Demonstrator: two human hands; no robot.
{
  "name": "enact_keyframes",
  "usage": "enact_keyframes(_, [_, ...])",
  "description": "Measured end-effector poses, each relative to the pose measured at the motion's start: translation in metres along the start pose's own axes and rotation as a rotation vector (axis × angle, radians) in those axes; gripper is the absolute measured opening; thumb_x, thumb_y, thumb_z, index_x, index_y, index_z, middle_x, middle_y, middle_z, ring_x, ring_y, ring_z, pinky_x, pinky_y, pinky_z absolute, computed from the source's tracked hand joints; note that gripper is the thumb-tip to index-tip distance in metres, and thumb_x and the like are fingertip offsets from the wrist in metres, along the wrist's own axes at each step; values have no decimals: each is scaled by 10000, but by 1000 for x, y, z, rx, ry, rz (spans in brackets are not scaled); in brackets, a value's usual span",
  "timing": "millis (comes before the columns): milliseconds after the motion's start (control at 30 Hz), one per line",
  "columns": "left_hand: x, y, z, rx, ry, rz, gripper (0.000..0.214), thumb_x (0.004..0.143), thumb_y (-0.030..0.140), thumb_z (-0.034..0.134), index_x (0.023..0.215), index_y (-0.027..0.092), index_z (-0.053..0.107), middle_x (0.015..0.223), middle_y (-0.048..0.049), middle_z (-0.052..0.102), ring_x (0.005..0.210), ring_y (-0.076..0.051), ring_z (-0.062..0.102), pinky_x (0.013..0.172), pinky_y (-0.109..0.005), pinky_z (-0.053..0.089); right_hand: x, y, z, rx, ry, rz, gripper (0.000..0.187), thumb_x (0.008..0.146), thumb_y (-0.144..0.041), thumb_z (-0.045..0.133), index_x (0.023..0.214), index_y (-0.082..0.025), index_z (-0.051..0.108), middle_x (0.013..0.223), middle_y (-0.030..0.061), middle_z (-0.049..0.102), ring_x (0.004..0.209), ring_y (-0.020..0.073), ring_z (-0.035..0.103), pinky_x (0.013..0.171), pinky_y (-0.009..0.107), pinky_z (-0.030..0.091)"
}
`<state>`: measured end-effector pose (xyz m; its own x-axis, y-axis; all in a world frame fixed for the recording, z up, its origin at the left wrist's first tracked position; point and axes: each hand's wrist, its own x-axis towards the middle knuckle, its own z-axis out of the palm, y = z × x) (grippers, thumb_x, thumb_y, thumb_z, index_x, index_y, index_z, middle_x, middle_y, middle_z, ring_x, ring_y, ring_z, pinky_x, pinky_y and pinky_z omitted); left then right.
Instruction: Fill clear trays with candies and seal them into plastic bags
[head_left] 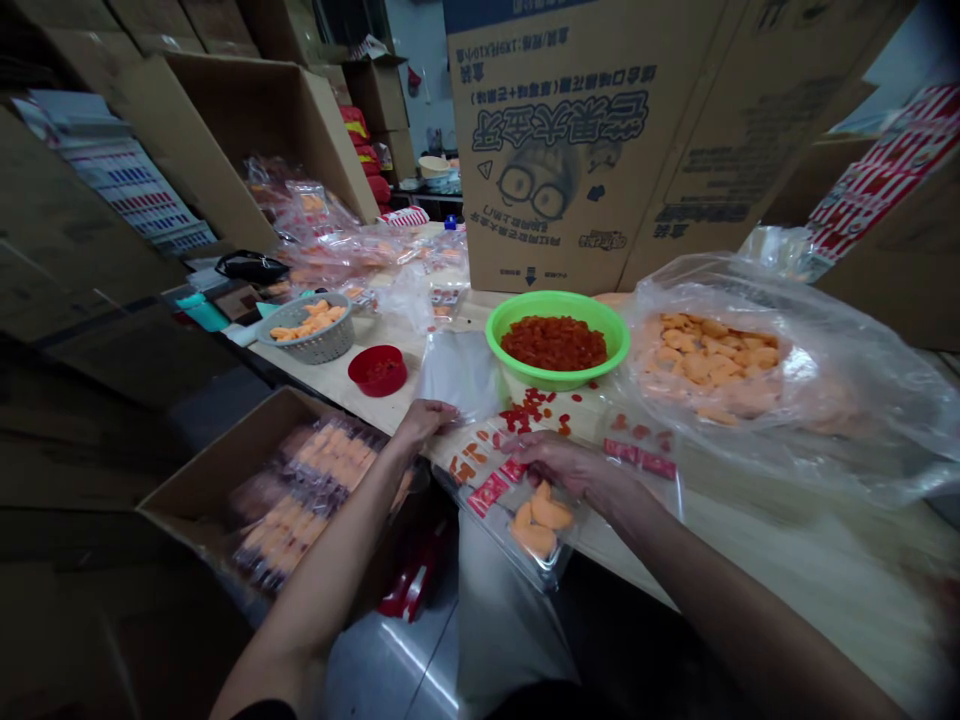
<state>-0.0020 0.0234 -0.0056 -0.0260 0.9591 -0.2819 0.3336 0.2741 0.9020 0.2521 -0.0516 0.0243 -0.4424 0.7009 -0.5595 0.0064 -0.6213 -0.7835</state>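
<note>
My left hand (427, 420) is closed at the lower edge of a stack of clear plastic bags (461, 370), fingertips pinched on it. My right hand (555, 460) reaches over a clear plastic tray (544, 575) at the table's front edge, fingers bent together; what they hold is hidden. In that tray lie orange candy pieces (536, 530), red sachets (489, 494) and small orange-red pieces (466, 462). Loose red pieces (534, 405) are scattered just beyond my right hand. Another clear pack with red sachets (641, 458) lies to its right.
Behind stand a green bowl (559, 378) of red pieces, a red dish (377, 371) and a grey basket (319, 343). A large plastic bag (825, 400) of orange pieces lies right. Below left is an open carton (202, 500) of filled packs; a tall carton (570, 200) rises behind.
</note>
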Motion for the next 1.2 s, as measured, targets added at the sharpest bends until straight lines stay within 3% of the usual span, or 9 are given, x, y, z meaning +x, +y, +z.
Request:
enact_keyframes(167, [-7, -5, 6, -25, 97, 103, 261, 635, 291, 680, 851, 149, 646, 695, 1, 634, 555, -100, 511, 532, -209, 386, 10, -4, 8, -23, -113, -2, 248, 666, -150, 666, 909, -152, 719, 640, -18, 638, 472, 85, 511, 448, 206, 386])
enact_keyframes(333, [-17, -9, 9, 168, 285, 405, 146, 737, 258, 563, 842, 178, 625, 689, 29, 601, 645, -111, 548, 621, -202, 418, 14, -9, 14, 26, -174, 7, 248, 650, -146, 647, 885, -135, 725, 654, -10, 650, 490, 87, 535, 438, 195, 381])
enact_keyframes(433, [-21, -10, 6, 217, 244, 345, 246, 764, 258, 484, 824, 162, 702, 629, 8, 621, 583, -131, 549, 583, -223, 419, 15, -10, 15, 37, -196, 10, 247, 645, -141, 643, 879, -136, 724, 678, -9, 664, 477, 83, 532, 424, 193, 374])
enact_keyframes(600, [-22, -12, 3, 151, 207, 269, 337, 743, 303, 570, 957, 133, 767, 909, -76, 755, 792, -195, 672, 709, -264, 502, 16, -10, 17, 20, -180, 27, 251, 663, -123, 630, 895, -128, 727, 621, -11, 637, 476, 89, 527, 424, 188, 376])
enact_keyframes(733, [-17, -14, 5, 119, 199, 193, 485, 823, 529, 560, 870, 98, 776, 702, -54, 713, 619, -188, 625, 562, -262, 451, 17, -12, 16, 27, -181, 18, 217, 667, -129, 647, 869, -130, 726, 642, -10, 640, 491, 81, 518, 432, 184, 372])
enact_keyframes(800, [-13, -15, 8, 138, 238, 225, 497, 827, 546, 563, 824, 96, 773, 655, -53, 690, 587, -183, 605, 547, -265, 436, 17, -12, 15, 29, -209, 10, 219, 660, -139, 661, 868, -131, 727, 657, -8, 646, 505, 83, 525, 444, 185, 377])
enact_keyframes(967, [-10, -11, 12, 215, 233, 456, 192, 767, 276, 646, 845, 161, 779, 860, -80, 736, 820, -201, 646, 796, -311, 496, 20, -12, 15, 31, -265, -8, 249, 645, -163, 674, 886, -138, 732, 639, -10, 643, 501, 92, 524, 451, 196, 385])
enact_keyframes(1100, [-18, -11, 4, 363, 108, 787, 271, 834, 207, 588, 1042, 199, 761, 1009, -102, 732, 926, -212, 642, 868, -374, 516, 21, -15, 14, 68, -208, -15, 182, 639, -149, 680, 816, -149, 721, 634, -13, 639, 510, 91, 518, 444, 194, 368])
enact_keyframes(1200, [-31, -10, -5, 404, 46, 959, 354, 911, 195, 525, 1228, 209, 682, 1174, -127, 694, 1065, -221, 627, 935, -412, 514, 21, -19, 7, 69, -171, 0, 130, 641, -131, 677, 767, -154, 703, 608, -23, 623, 511, 88, 505, 460, 195, 368])
